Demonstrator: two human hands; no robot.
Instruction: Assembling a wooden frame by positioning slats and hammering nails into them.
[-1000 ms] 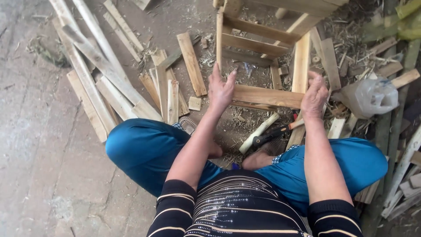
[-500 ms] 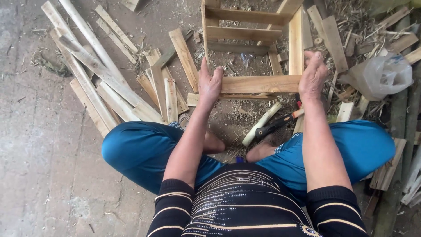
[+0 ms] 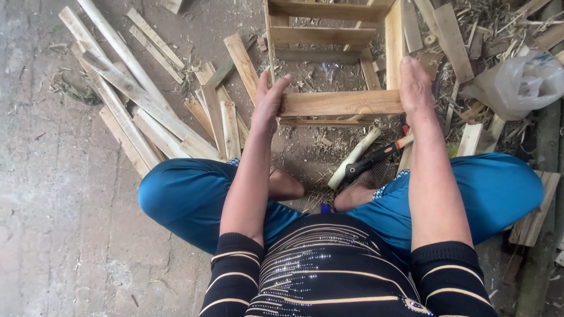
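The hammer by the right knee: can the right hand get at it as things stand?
Probably yes. The hammer lies uncovered on the ground just under the right hand, which would first have to let go of the wooden frame.

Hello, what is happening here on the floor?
A person sits cross-legged on the floor and grips a wooden frame by its nearest crossbar, left hand at one end, right hand at the other. A hammer lies between the knees. Loose slats lie to the left.
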